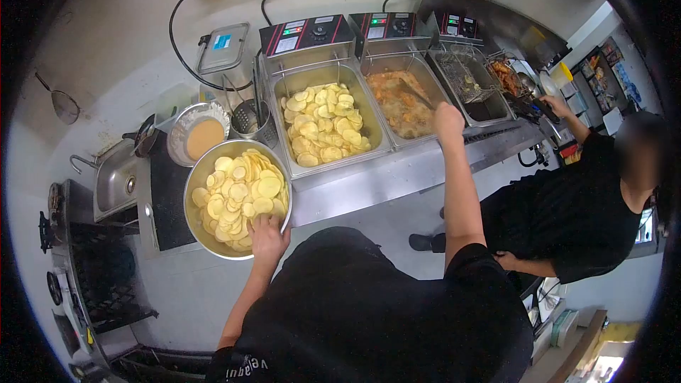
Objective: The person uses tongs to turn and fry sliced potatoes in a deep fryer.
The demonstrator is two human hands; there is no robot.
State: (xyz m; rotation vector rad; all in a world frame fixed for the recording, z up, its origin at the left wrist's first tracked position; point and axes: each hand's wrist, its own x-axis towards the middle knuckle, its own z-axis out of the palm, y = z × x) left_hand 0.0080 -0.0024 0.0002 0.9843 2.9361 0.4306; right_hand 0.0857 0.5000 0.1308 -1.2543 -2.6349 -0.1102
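Note:
My left hand (268,239) is at the near right rim of a large metal bowl (190,223), fingers bent over the rim and touching the thin, pale yellow potato slices (234,195) inside. My right hand (448,122) grips a dark, thin long-handled utensil (418,94); its far end dips into the middle fryer (408,140), and its kind cannot be made out. Orange-brown pieces (404,103) bubble in the oil there. The left fryer (292,159) holds a heap of potato slices (326,124), with neither hand in it.
Left of the fryers stand a bowl of beige batter (205,138), a perforated utensil holder (254,122) and a lidded container (223,50). A wire basket (461,71) sits in the right fryer. Another person (567,198) in black stands to my right, one hand (557,105) near the fried food (505,76).

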